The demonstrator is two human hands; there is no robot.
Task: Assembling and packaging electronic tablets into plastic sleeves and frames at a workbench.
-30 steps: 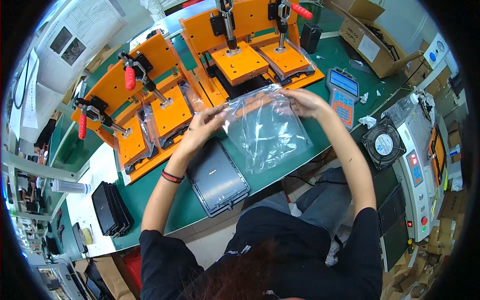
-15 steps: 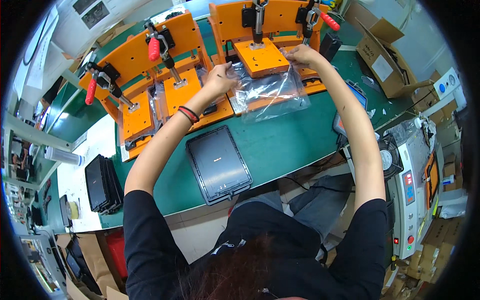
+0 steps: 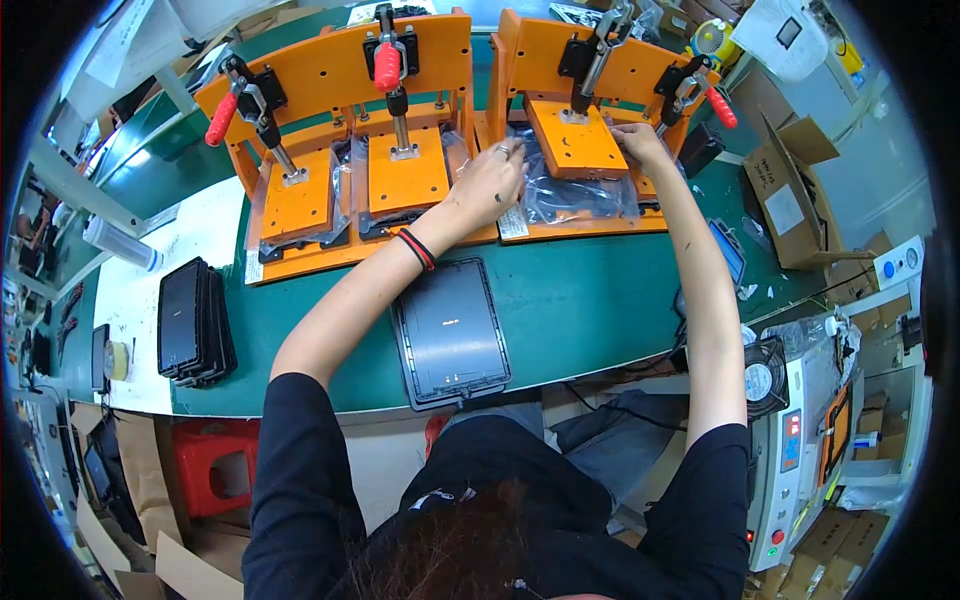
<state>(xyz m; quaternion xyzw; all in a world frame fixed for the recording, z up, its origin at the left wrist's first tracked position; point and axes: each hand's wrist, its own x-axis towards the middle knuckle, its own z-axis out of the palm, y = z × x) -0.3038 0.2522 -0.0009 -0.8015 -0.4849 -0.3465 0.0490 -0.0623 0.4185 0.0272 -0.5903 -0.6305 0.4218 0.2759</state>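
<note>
A clear plastic sheet [image 3: 580, 203] lies wrinkled beneath the raised orange pressing plate [image 3: 577, 142] of the right-hand clamp fixture. My left hand [image 3: 490, 184] is at the sheet's left side, fingers curled and pinched at its edge. Along the right side of the plate, my right hand [image 3: 640, 145] has its fingers closed on the sheet's other edge; the plate partly hides the fingertips. What lies under the sheet is hard to make out. Below my left forearm, a dark rectangular tablet-like housing [image 3: 453, 330] rests flat at the table's front edge.
Two lowered orange plates [image 3: 405, 180] with plastic under them sit in the left fixture, below red-handled toggle clamps [image 3: 387, 66]. A stack of black housings [image 3: 190, 320] stands at left. An open carton [image 3: 795, 200] and a machine with a fan [image 3: 765, 380] are at right.
The view has shifted, so the fixtures appear lower and further right. The plastic sheet's front edge no longer hangs out as far and lies closer under the raised plate. Both hands remain beside it.
</note>
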